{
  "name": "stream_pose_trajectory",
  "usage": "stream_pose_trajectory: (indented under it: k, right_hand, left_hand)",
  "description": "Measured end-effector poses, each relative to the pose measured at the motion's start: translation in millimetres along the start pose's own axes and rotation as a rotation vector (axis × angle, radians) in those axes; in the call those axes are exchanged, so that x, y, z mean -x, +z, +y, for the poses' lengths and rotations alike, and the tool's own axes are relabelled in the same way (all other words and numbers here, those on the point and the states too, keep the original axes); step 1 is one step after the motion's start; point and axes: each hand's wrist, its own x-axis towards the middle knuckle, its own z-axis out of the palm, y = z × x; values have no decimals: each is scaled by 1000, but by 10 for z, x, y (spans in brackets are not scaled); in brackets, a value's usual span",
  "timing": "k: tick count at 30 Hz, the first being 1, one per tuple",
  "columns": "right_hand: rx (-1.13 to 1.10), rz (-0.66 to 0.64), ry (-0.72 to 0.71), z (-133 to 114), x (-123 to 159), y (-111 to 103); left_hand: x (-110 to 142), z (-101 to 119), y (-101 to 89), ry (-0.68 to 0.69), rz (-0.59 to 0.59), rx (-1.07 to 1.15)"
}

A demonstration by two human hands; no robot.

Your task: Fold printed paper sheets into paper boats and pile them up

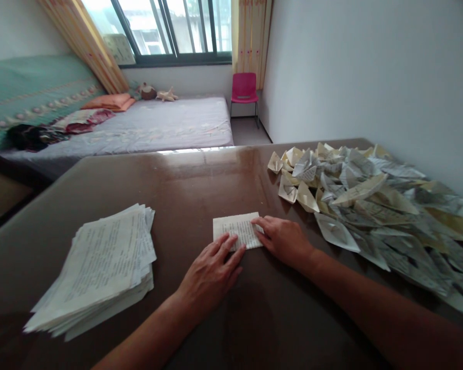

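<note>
A small folded sheet of printed paper (237, 226) lies flat on the brown table in front of me. My left hand (212, 264) rests over its lower left part, fingers spread and stretched out, the fingertips touching the print. At the paper's right edge is my right hand (283, 239), its fingers bent and closed on that edge. The underside of the paper is hidden. To the left sits an uneven stack of printed sheets (100, 257), apart from both hands. On the right lies a large heap of folded paper boats (358, 190), white and yellowish, close to my right forearm.
The brown table (185, 190) reaches to a white wall (370, 67) on the right. Beyond its far edge stand a bed (177, 121) with pillows and soft toys, and a pink chair (244, 87) under the window (177, 31).
</note>
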Motion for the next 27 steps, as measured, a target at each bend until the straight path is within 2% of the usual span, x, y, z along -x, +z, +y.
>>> stream_pose_trajectory:
  k: [2,4,6,7,11,14,20,24,27]
  right_hand:
    - [70,45,-74,-44,28,-71]
    - [97,68,-224,-132,89,-106]
    - [95,56,-371,-238,175,-81]
    - [100,45,-400,-287,221,-50]
    - [157,43,-337,-387,370,85]
    - [225,52,-287,-389,425,94]
    - [352,-28,-227,-415,434,-50]
    - [301,-76,-189,-363,324,-151]
    - [256,-40,-196,-261,221,-201]
  left_hand:
    - [3,-4,3,1,-6,-6]
    - [3,-11,7,4,-2,1]
    - [1,-16,8,14,7,13]
    - [1,-18,6,19,10,15]
    - [8,-28,-7,45,-7,-24]
    - [31,-42,-27,58,-12,-89]
    - [95,-115,-103,39,34,-163]
    - [101,-195,-129,3,92,-184]
    - [90,-252,-121,5,98,-167]
